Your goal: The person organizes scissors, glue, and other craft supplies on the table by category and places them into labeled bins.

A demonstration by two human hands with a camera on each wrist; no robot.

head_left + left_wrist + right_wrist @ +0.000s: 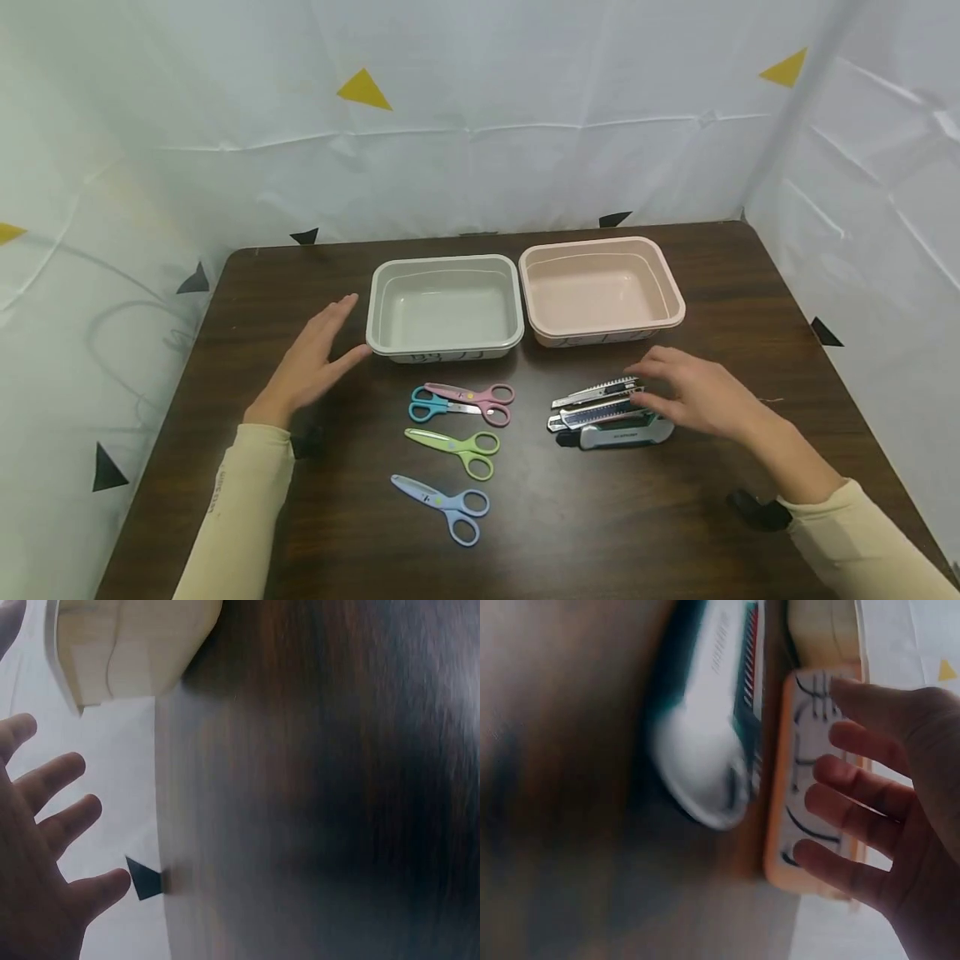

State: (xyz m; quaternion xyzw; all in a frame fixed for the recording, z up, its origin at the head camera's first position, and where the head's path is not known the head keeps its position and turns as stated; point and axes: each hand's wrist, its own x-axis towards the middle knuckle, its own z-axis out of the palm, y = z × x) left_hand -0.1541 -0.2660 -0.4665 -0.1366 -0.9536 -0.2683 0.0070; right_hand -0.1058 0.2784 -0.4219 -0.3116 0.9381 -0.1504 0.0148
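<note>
My left hand [307,358] hovers beside the left end of the pale green-grey tub [446,354], thumb and fingers spread apart, holding nothing. My right hand [693,392] is just above the right ends of several utility knives that lie together; its fingers are loosely bent with nothing between them. The nearest utility knife [622,433] has a grey-white handle and dark tip. Behind it are a dark-bodied snap-off cutter [600,412] and another cutter [588,393]. In the right wrist view, the grey-white utility knife [705,742] lies apart from the fingers.
Left of the knives lie pink scissors [456,393] over teal scissors [429,406], green scissors [450,446] and light blue scissors [442,502]. A pink tub [615,333] stands beside the green-grey one on the brown table [570,533]. White sheeting hangs behind and at the sides.
</note>
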